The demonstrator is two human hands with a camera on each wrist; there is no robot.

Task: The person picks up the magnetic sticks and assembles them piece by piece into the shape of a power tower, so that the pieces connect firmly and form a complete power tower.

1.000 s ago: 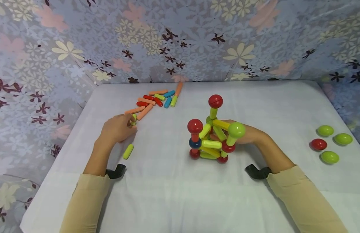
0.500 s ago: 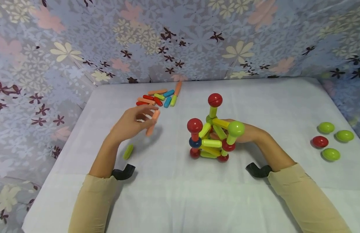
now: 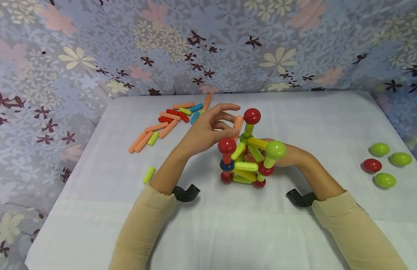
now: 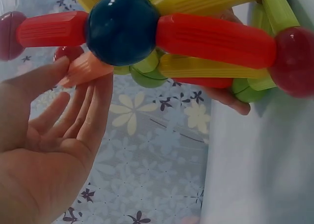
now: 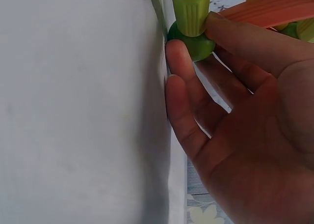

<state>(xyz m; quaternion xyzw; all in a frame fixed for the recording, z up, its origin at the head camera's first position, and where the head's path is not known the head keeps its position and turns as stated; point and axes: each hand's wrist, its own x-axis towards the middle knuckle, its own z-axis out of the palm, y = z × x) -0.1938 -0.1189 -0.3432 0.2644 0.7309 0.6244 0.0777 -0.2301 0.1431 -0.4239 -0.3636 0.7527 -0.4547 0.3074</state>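
2 beige sleeves (image 3: 146,228) reach in over the white-covered counter (image 3: 208,236), each with a black curved piece (image 3: 186,193) at the wrist, behind the fingers. 1 loose light-green rod (image 3: 149,175) lies nearest on the cloth, behind the left fingers and beside that forearm.

Ahead sits the ball-and-rod structure (image 3: 246,167), between the 2 hands. At its near left corner, 1 red ball (image 3: 227,146) tops a column with a blue ball (image 3: 227,165); this column stands just in front of the left fingertips and hides the lower end of the orange rod (image 3: 239,123). The left hand (image 3: 208,125) pinches that rod between thumb and fingers, raised and tilted. The right hand (image 3: 286,155) grips the structure's far right side, thumb against a light-green rod, fingers at a green ball (image 5: 200,47); the structure hides those fingertips in the head view. 1 taller red ball (image 3: 252,116) rises just right of the pinched rod.

Well to the right of the right fingers lie 4 loose balls: 3 green (image 3: 385,180), 1 red (image 3: 372,165). Left of and beyond the left fingers, loose rods (image 3: 168,128) spread out in orange, red, green and blue, some partly covered by that hand. Farthest hangs flowered fabric (image 3: 208,45).
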